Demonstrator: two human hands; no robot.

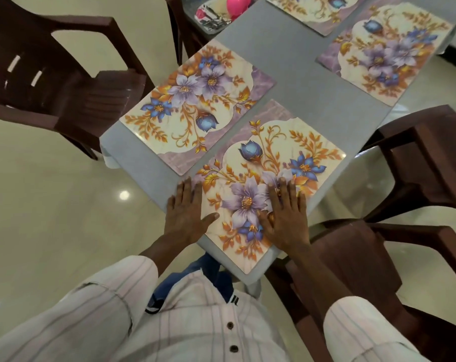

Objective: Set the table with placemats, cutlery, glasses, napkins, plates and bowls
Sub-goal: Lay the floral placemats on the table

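As we stand at near corner of grey worktop (300, 74), both our hands lie flat on nearest placemat (271, 158). Left hand (186, 212): fingers straight, on mat's left edge, partly on worktop, thumb out over mat, holding nothing. Right hand (284, 218): fingers spread wide over purple flower print, nothing held either. Second placemat (195, 105) just beside ours. Third placemat (386, 53) and fourth placemat (315, 11) further up, well apart. Cutlery heap (216, 18) and pink thing (238, 6) at far end, kinda blurry. Brown chair (64, 87) on left.
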